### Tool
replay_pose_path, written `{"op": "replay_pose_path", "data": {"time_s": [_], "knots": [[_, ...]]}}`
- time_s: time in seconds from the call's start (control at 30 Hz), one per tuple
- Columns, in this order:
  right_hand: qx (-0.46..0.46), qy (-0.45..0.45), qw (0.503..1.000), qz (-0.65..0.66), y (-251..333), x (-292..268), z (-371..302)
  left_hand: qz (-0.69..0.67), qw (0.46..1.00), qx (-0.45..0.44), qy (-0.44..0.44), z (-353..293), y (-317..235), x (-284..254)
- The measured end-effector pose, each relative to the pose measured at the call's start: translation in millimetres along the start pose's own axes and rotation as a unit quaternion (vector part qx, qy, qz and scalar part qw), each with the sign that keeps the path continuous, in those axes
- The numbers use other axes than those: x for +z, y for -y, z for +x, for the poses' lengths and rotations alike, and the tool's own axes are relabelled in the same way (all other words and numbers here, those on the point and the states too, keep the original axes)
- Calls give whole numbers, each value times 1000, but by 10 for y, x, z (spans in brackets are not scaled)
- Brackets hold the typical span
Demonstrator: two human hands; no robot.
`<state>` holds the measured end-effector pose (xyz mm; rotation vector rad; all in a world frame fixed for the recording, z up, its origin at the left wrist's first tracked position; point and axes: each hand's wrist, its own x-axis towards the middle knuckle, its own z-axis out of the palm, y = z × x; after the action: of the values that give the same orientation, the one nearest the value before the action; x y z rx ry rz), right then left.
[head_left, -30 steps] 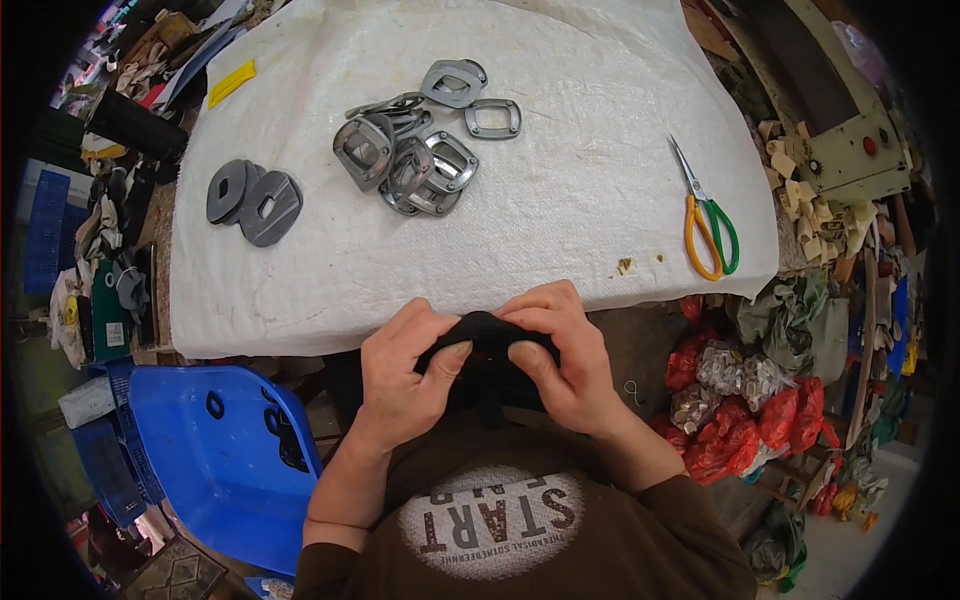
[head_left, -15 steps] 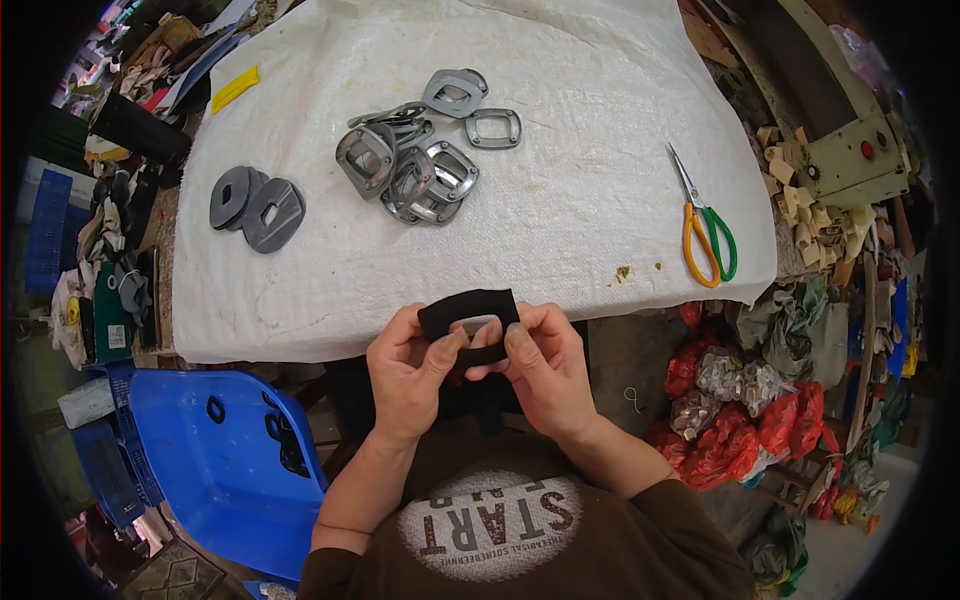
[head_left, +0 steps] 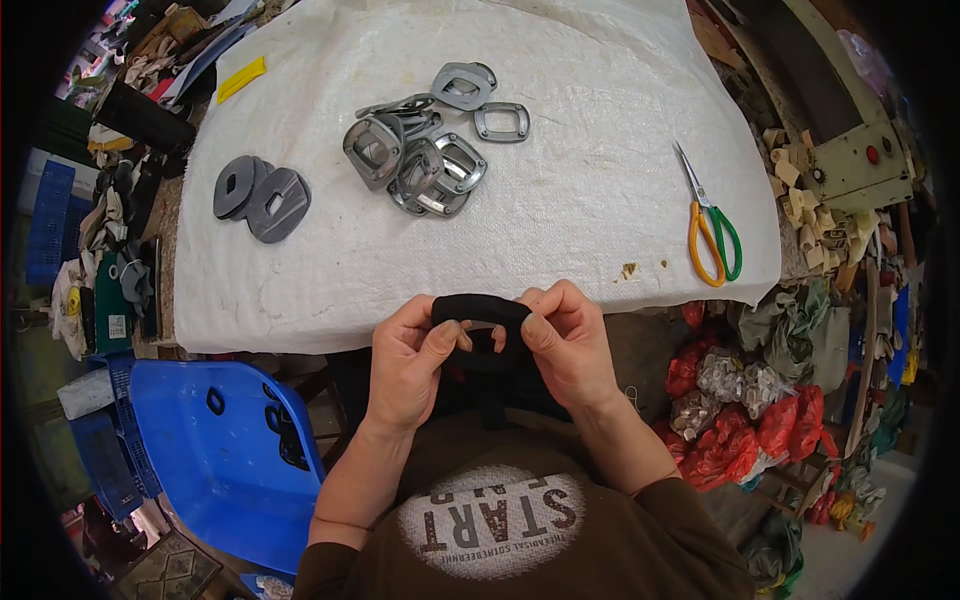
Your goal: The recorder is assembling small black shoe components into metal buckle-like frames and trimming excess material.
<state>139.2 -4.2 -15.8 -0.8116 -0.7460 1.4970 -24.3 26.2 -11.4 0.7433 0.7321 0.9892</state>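
My left hand [head_left: 402,368] and my right hand [head_left: 577,352] pinch a black, soft-looking piece with an opening in its middle [head_left: 480,308]. They hold it by its two sides, just off the near edge of the table. Its top edge bows between my hands, and fingertips show through the opening. Beyond it on the table lies a heap of silvery metal frames [head_left: 460,165] with rounded corners. Flat grey rounded pieces with central holes [head_left: 290,205] overlap one another to the left.
Scissors with orange and green handles [head_left: 704,198] lie at the table's right. A yellow strip [head_left: 240,80] lies far left on the white sheet [head_left: 600,200]. A blue tub [head_left: 220,470], holding black rings, stands below left. Red bags [head_left: 720,440] sit below right.
My right hand has moved slightly right and up. The black piece has gone from a flatter rectangular look to a bowed, tilted one. Both hands still hold it.
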Motion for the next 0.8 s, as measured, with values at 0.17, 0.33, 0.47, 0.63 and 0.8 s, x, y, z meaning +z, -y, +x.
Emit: {"op": "replay_pose_path", "data": {"time_s": [0.17,0.33,0.47,0.63,0.8], "knots": [[9,6,989,148,-8,138,-22,-51,998,-1,28,-8,52,-24],[25,88,970,223,-69,151,-34,-60,995,1,73,-7,33,-44],[0,143,966,217,-46,117,-41,-22,993,6,114,-4,-26,-25],[37,144,976,157,-38,115,-87,37,987,15,153,13,-64,-27],[43,83,979,183,-3,107,-73,8,994,-12,112,23,-54,17]]}}
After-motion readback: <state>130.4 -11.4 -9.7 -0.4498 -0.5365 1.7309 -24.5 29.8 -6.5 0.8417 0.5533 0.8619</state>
